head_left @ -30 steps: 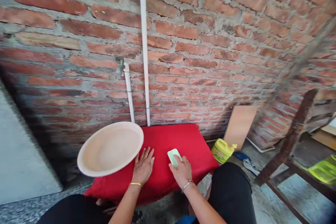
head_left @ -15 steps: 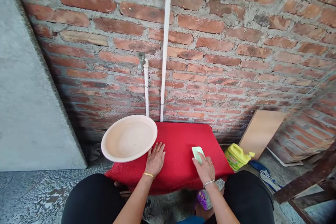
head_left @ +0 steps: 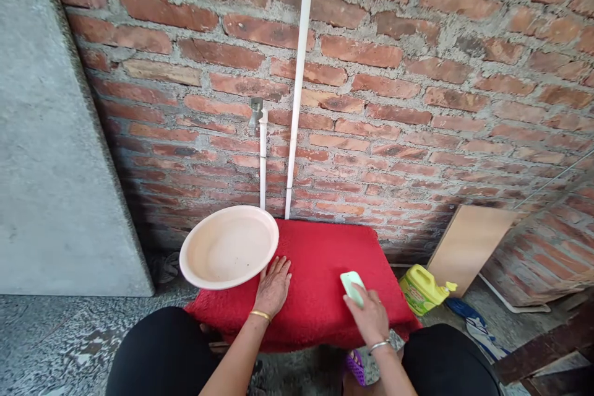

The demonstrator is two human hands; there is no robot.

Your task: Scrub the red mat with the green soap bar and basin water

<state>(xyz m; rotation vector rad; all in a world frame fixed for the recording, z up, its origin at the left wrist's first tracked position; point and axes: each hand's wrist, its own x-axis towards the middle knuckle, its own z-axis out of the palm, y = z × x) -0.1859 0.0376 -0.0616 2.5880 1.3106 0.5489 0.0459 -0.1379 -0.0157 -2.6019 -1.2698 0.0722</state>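
Note:
My left hand (head_left: 273, 288) lies flat and open on a red cloth (head_left: 325, 250), its fingertips close to the rim of a pale plastic basin (head_left: 229, 247). In my right hand (head_left: 370, 318) is a pale green oblong block (head_left: 352, 284) with rounded corners, either a scrub brush or a bar of soap; its underside is hidden. The block rests against the right part of the cloth, gripped from the near end. The cloth covers a low bench-like surface and hangs over its front edge. Standing on the cloth's left end, the basin has only small dark specks showing inside.
Behind the cloth rises a brick wall (head_left: 390, 99) with a white pipe (head_left: 299, 74) and a tap (head_left: 255, 112). A grey slab (head_left: 60, 148) leans at left. To the right are a yellow detergent jug (head_left: 424, 289), a wooden board (head_left: 468, 244) and blue-and-white slippers (head_left: 480, 325).
My right hand and the green block have shifted slightly right and toward me. My left hand stays on the cloth. The camera view has tilted a little.

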